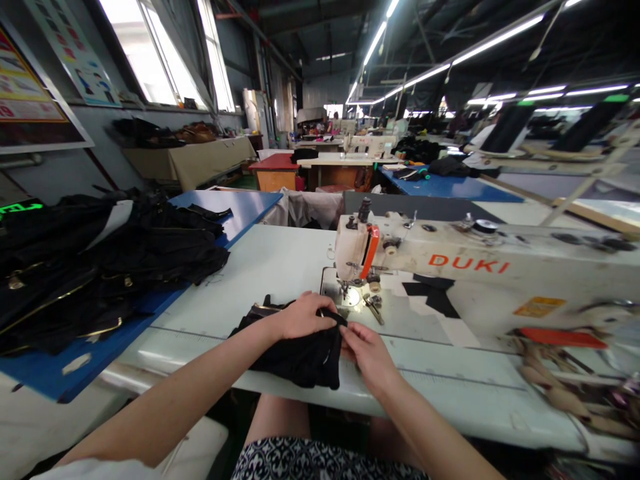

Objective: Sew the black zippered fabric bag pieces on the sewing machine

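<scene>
A black cloth piece with a gold zipper (300,353) lies on the pale sewing table, its front part hanging near the table edge. My left hand (306,315) rests on its upper side, fingers closed on the fabric. At the cloth's right corner, my right hand (367,347) pinches the edge between thumb and fingers. Just beyond both hands stands the sewing machine (430,260), its needle area lit. The cloth lies in front of the presser foot (346,288), apart from it as far as I can see.
To the left, a blue table (170,303) bears a heap of black zippered garments (100,267). Black fabric scraps (433,293) lie under the machine arm. Tan straps (550,383) and an orange piece sit at the right. Thread cones (507,127) stand behind.
</scene>
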Demonstrator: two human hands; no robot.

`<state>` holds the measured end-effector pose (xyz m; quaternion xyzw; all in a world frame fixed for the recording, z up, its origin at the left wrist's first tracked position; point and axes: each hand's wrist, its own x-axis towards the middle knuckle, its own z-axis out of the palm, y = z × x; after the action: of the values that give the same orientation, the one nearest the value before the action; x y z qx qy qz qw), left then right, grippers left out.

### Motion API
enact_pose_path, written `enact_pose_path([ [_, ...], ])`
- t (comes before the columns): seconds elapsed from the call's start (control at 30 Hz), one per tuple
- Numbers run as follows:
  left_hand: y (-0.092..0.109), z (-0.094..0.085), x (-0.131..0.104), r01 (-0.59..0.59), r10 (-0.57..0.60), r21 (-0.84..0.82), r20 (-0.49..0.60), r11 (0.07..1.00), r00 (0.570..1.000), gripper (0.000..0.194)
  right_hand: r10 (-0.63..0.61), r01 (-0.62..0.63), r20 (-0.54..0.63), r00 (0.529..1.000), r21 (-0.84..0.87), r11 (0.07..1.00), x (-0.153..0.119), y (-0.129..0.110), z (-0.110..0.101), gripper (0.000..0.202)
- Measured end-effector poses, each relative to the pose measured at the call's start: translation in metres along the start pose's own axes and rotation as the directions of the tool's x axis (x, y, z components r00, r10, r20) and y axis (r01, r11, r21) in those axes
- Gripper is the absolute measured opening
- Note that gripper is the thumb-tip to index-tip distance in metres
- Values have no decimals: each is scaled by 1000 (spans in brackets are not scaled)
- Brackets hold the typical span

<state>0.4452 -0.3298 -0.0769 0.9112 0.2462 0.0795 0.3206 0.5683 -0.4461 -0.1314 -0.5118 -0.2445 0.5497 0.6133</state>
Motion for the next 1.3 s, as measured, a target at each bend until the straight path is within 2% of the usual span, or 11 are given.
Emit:
enact_pose_path([
  [0.13, 1, -4, 2, 46, -49, 59, 59, 997, 997, 23, 42, -41, -16, 999, 89, 995, -1, 0, 5, 34],
  [0.37, -8, -8, 11, 69, -61, -83, 94, 994, 994, 18, 138, -142, 33, 990, 164, 976, -2, -6, 8, 35],
  [0.7, -22, -28, 53, -7, -27, 146, 231, 989, 973, 18, 173, -172, -26, 985, 37, 984, 32, -10, 20, 18],
  [0.8, -33, -21, 54, -15, -1, 71, 222, 997, 975, 19, 188, -188, -3, 982, -47, 981, 28, -15, 8, 8],
  [0.9, -40, -12, 49, 32, -22, -49, 193, 998, 981, 21, 147, -125, 46, 988, -319, 939, 20, -29, -27, 9],
  [0.97, -43, -9, 46, 75, -56, -96, 179, 993, 982, 22, -44, 69, 55, 998, -627, 776, 20, -47, -61, 17],
  [1.03, -46, -8, 46, 109, -86, -130, 171, 986, 982, 22, -348, 207, 63, 935, -897, 392, 27, -68, -98, 21],
  [1.1, -48, -8, 48, 129, -104, -154, 159, 980, 982, 23, -520, 59, 68, 852, -998, -35, 40, -90, -129, 27],
  [1.17, -50, -7, 49, 148, -123, -173, 147, 974, 982, 23, -537, -99, 96, 838, -941, -323, 54, -107, -150, 30],
  [1.23, -52, -6, 49, 165, -138, -194, 146, 967, 980, 24, -521, -135, 109, 846, -903, -408, 67, -116, -161, 32],
  [1.3, -52, -5, 48, 178, -149, -216, 141, 960, 979, 24, -502, -123, 115, 857, -901, -416, 77, -120, -166, 32],
])
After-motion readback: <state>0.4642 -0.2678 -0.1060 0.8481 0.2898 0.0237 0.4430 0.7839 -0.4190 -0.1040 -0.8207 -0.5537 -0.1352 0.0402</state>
